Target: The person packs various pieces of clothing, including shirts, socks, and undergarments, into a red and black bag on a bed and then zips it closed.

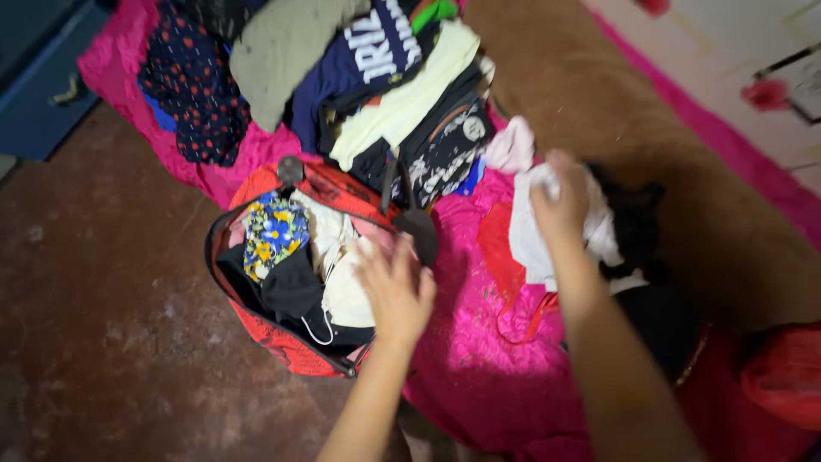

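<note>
White cloth [532, 224] under right hand [560, 201]

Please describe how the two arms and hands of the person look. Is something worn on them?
Both forearms are bare, with no sleeves in view. The left hand and the right hand wear no gloves. I see no watch, bracelet or ring, though the picture is somewhat blurred.

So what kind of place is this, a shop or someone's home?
Most likely a bedroom at home. A bed with a pink sheet holds a loose pile of clothes, and an open red bag is packed with clothes under the left hand. The right hand grips a white cloth.
</note>
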